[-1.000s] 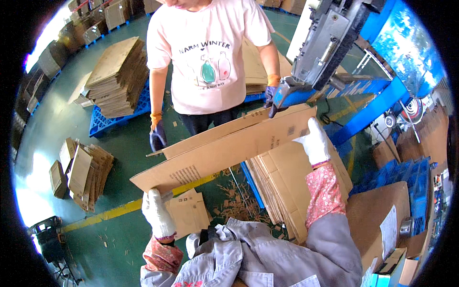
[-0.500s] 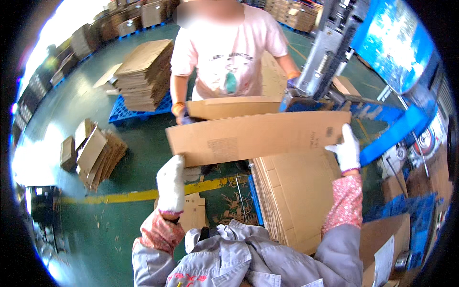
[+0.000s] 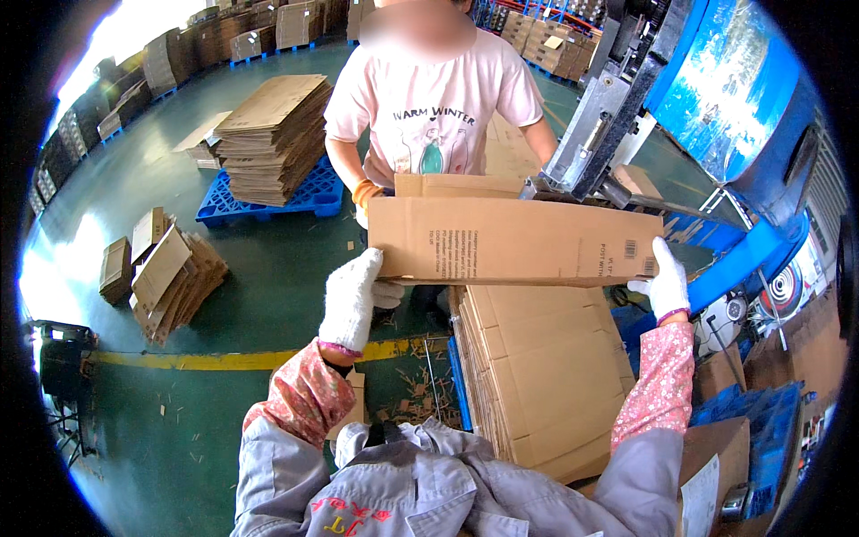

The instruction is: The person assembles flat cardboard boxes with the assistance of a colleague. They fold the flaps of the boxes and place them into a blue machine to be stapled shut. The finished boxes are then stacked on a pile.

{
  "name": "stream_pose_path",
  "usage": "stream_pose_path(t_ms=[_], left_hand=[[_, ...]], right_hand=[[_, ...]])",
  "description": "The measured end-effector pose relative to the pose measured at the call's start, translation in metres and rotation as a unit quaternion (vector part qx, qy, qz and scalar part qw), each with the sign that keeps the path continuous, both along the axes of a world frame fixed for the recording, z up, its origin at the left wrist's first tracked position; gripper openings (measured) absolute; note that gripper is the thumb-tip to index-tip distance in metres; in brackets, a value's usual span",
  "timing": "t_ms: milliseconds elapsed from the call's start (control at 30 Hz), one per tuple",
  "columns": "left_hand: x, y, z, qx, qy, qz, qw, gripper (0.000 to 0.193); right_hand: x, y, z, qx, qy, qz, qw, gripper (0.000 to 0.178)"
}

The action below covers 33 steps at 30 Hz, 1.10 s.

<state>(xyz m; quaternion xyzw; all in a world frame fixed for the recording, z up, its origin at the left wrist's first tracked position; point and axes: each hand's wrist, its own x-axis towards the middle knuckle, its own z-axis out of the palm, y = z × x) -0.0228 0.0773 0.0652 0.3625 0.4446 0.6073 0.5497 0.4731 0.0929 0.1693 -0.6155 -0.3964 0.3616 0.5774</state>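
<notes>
A long brown cardboard carton [image 3: 510, 240], printed on its near side, is held up before me. At its lower left corner, my left hand [image 3: 351, 300] in a white knitted glove is closed on the edge. My right hand [image 3: 664, 279], gloved in white too, grips the right end with the thumb on the near face. A second cardboard panel [image 3: 429, 184] shows behind the carton's upper edge. The head of a blue machine [image 3: 586, 143] comes down by the carton's far side, partly hiding how they meet. Below lies a stack of flat cardboard blanks [image 3: 546, 367].
Across from me stands a co-worker [image 3: 429, 107], whose lower arm is partly behind the carton. Stacked cardboard [image 3: 268, 134] rests on a blue pallet [image 3: 242, 199] at the left. A leaning bundle of cardboard [image 3: 179, 277] sits nearer. Cardboard scraps [image 3: 420, 389] litter the floor.
My left hand has moved right and away from me, and the carton's left end has shifted right with it. My right hand has moved slightly right and nearer.
</notes>
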Motion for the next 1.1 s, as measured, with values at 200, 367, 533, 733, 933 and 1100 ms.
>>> stream_pose_path(t_ms=[200,367,533,733,933,1100], left_hand=[[-0.010,0.013,0.015,0.030,0.044,0.030,0.998,0.043],[-0.012,0.004,0.025,-0.005,0.073,0.024,0.997,0.045],[-0.010,0.007,0.034,-0.011,0.049,-0.019,0.999,0.042],[0.000,-0.002,0.051,-0.030,0.078,-0.066,0.994,0.041],[0.026,0.001,0.069,-0.003,0.064,-0.128,0.990,0.039],[0.066,0.000,0.091,0.044,0.094,-0.188,0.977,0.039]], right_hand=[[-0.006,0.021,0.013,0.008,-0.044,0.004,0.999,0.064],[-0.009,0.031,0.018,0.000,-0.073,-0.014,0.997,0.059],[0.003,0.028,0.025,0.001,-0.096,-0.024,0.995,0.058],[0.025,0.028,0.034,0.001,-0.115,-0.050,0.992,0.058],[0.057,0.020,0.038,-0.002,-0.114,-0.101,0.988,0.058],[0.112,0.017,0.033,-0.010,-0.069,-0.133,0.989,0.063]])
